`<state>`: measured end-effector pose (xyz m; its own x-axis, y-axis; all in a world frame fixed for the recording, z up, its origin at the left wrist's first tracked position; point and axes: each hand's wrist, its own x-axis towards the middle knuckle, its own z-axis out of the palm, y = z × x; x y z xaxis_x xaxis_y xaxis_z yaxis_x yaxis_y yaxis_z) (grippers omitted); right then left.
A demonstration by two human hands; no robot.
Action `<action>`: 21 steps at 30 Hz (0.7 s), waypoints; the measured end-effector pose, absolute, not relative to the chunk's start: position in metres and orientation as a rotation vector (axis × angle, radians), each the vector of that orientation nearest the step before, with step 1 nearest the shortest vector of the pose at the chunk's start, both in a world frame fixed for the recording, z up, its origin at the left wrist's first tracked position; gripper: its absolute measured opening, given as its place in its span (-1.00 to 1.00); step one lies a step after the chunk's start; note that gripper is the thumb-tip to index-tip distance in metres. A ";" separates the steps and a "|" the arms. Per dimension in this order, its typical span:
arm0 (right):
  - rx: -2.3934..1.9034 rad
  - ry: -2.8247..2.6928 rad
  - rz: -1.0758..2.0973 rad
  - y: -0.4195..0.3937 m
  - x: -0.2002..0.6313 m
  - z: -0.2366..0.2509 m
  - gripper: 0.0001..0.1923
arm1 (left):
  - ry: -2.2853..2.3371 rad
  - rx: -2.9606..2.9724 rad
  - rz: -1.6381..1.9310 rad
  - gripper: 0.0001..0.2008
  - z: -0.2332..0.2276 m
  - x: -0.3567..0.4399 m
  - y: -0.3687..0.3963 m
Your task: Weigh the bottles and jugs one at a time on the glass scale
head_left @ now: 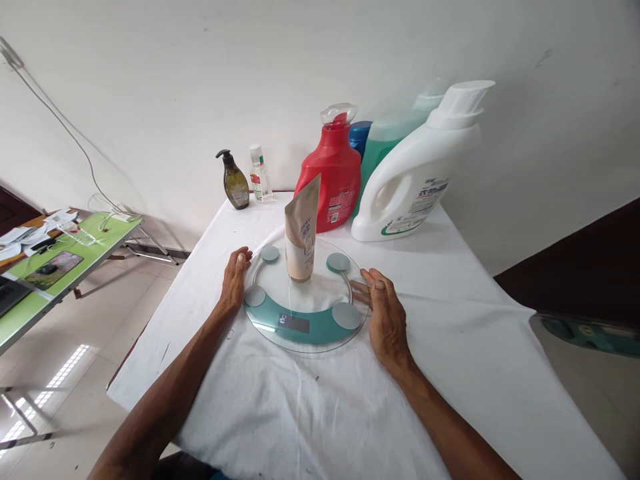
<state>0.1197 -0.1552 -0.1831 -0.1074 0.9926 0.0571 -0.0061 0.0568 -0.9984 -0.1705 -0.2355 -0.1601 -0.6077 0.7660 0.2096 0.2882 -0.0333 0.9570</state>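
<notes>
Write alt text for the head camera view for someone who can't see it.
A beige pouch stands upright on a round glass scale, with the left hand and right hand resting open at its edges. The scale sits on a white-clothed table, with detergent jugs behind.

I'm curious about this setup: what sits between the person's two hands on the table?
In the head view, a round glass scale lies between the left hand and right hand, both at its rim. A beige pouch stands upright on it.
</notes>
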 end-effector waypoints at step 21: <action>-1.108 -1.311 1.224 -0.153 0.121 -0.184 -0.22 | 1.729 1.477 1.357 -0.30 -0.078 -0.111 -0.189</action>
